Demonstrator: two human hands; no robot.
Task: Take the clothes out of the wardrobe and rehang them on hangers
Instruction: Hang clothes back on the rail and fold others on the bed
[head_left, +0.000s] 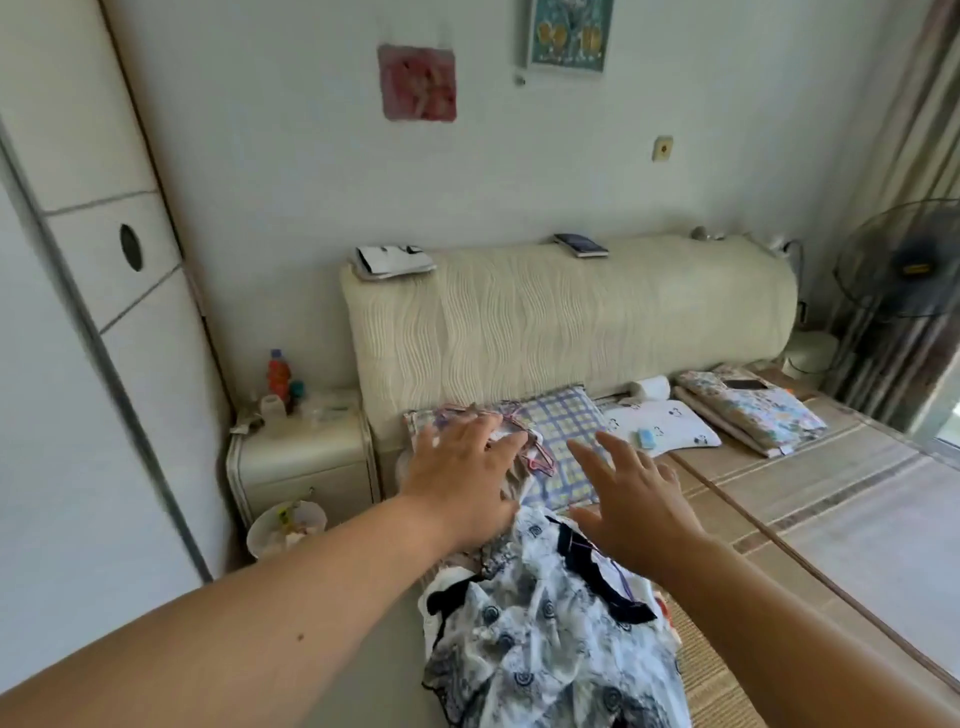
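Note:
A white and blue patterned garment with dark trim lies crumpled on the near left part of the bed. Beyond it, thin pink and purple hangers lie in a bundle on a checked pillow. My left hand reaches out over the hangers with fingers spread and straight, holding nothing. My right hand hovers above the garment's far end, fingers also spread, empty. The white wardrobe stands along the left edge of the view.
A cream bedside cabinet with bottles stands left of the bed, a white bin in front of it. The padded headboard carries books. More pillows and folded floral bedding lie at the head. A standing fan is at right.

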